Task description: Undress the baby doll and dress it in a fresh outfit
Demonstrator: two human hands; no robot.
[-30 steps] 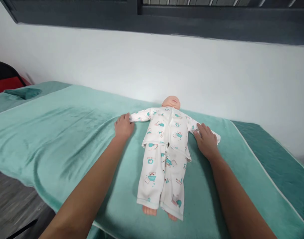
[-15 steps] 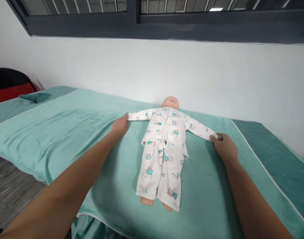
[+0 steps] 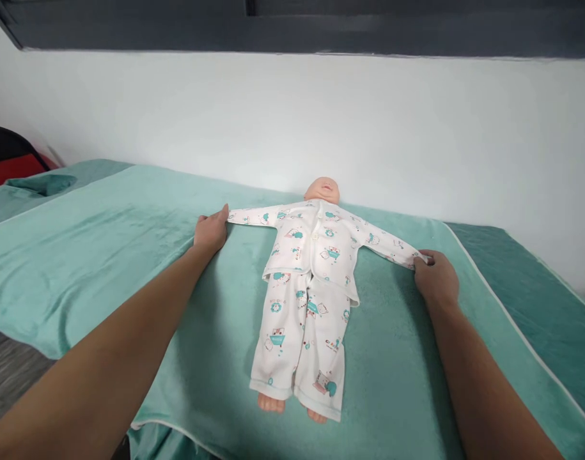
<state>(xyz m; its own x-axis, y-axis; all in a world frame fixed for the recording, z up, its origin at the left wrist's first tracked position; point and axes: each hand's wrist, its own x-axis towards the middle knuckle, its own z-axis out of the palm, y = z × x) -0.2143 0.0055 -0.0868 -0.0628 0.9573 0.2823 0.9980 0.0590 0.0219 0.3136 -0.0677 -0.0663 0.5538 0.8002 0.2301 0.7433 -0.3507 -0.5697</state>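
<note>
A baby doll (image 3: 322,189) lies on its back, head toward the wall. It wears a white printed pajama top (image 3: 316,239), long-sleeved, and matching pajama pants (image 3: 299,345); its toes poke out below the hems. My left hand (image 3: 212,230) pinches the cuff of the sleeve on the left and holds it stretched outward. On the other side, my right hand (image 3: 436,278) grips the opposite sleeve's cuff between thumb and fingers, pulling it out straight. The doll's own hands are hidden, inside the sleeves or behind my fingers.
Under the doll spreads a light green blanket (image 3: 114,243) with pale piping, over a darker green cover (image 3: 527,268). A white wall (image 3: 273,121) with a dark window frame (image 3: 177,32) rises behind. A red and black object (image 3: 11,163) stands at far left.
My left hand has moved outward to the left with its sleeve, which is more stretched. My right hand has shifted slightly right, also keeping its cuff. The camera view has tilted down.
</note>
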